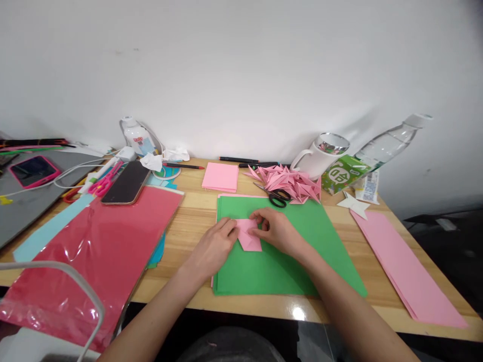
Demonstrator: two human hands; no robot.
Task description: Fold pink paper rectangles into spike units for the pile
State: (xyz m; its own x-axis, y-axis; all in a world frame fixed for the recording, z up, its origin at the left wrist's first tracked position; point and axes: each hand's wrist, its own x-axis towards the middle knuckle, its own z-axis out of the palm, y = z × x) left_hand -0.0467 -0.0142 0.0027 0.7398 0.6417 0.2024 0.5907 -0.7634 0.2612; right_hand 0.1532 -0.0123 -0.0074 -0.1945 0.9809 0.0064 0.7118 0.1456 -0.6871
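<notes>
Head view: both my hands, left and right, pinch the pink paper mid-fold on the green sheet; next, I judge, pressing the crease flat.

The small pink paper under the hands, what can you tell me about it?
The pink paper piece looks like thin coloured craft paper, already folded, with a pointed lower end toward the person. It lies flat on the green sheet on the wooden table. The left hand presses its left edge, and the right hand pinches its upper right part. The fingers hide its top.
</notes>
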